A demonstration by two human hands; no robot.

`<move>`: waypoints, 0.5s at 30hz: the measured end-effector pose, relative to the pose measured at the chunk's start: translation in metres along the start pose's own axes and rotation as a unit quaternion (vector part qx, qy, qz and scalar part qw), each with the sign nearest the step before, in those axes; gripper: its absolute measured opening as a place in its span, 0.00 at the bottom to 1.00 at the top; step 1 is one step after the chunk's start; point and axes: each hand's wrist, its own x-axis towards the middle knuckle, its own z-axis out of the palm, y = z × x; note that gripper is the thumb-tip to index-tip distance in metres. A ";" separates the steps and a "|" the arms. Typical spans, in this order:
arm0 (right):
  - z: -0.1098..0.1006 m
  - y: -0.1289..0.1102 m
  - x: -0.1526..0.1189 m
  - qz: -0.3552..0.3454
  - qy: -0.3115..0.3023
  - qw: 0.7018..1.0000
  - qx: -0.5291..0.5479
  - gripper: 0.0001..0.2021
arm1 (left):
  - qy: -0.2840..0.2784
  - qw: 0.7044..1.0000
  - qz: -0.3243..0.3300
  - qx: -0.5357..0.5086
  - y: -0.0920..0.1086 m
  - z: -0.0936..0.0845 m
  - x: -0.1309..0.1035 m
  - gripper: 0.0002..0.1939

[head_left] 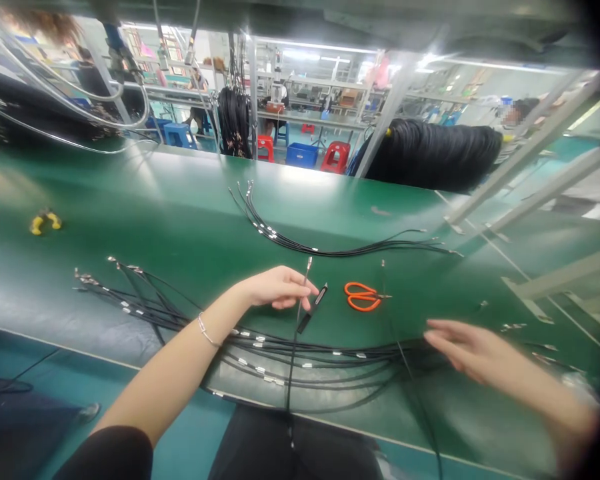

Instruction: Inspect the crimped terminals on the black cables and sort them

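My left hand (285, 288) pinches a thin black cable (293, 360) just below its metal tip, and the cable hangs down over the table's front edge. Beside those fingers lies a black pen-like tool (313, 308). My right hand (455, 343), a little blurred, is held over the right side with its fingers stretched out and nothing visible in them. Another cable (405, 360) runs upright to its left. Orange-handled scissors (363, 297) rest between the hands. A bundle of black cables with white labels (330, 352) lies across the front of the green table (180, 233).
Farther back lies a second group of black cables (325, 252). Yellow-handled pliers (46, 221) are at the far left. Metal frame posts (525, 160) stand at the right. Thick black cable coils (430, 157) hang behind the table. People sit in the background.
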 end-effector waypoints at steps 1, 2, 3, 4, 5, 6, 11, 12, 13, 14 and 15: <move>0.011 -0.002 0.014 0.016 -0.032 0.999 0.015 0.34 | -0.013 1.000 0.006 0.025 0.000 0.002 -0.001 0.18; 0.020 -0.006 0.027 0.023 -0.063 0.997 0.026 0.34 | -0.011 0.999 0.013 0.044 0.000 0.002 -0.001 0.18; 0.028 -0.011 0.040 0.025 -0.076 0.996 0.024 0.34 | 0.005 0.998 0.020 0.055 0.000 0.002 -0.001 0.19; 0.035 -0.017 0.052 0.021 -0.067 0.997 0.013 0.34 | 0.030 0.998 0.028 0.056 -0.001 0.000 0.000 0.20; 0.041 -0.023 0.063 0.016 -0.051 0.999 -0.005 0.33 | 0.052 0.996 0.037 0.054 -0.001 -0.002 0.001 0.22; 0.045 -0.030 0.072 0.012 -0.029 0.999 -0.024 0.33 | 0.070 0.995 0.047 0.052 -0.002 -0.005 0.003 0.22; 0.060 -0.060 0.090 -0.023 -0.033 0.999 -0.008 0.28 | 0.116 0.987 0.098 0.049 -0.006 -0.011 0.007 0.20; 0.063 -0.065 0.089 -0.034 -0.052 0.998 0.000 0.26 | 0.123 0.986 0.104 0.048 -0.006 -0.010 0.006 0.19; 0.066 -0.068 0.088 -0.043 -0.060 0.997 -0.005 0.25 | 0.130 0.984 0.110 0.045 -0.006 -0.008 0.006 0.19; 0.069 -0.071 0.087 -0.049 -0.053 0.997 -0.027 0.23 | 0.136 0.984 0.113 0.038 -0.006 -0.007 0.006 0.18; 0.071 -0.072 0.086 -0.051 -0.031 0.996 -0.063 0.21 | 0.142 0.983 0.113 0.030 -0.005 -0.005 0.005 0.18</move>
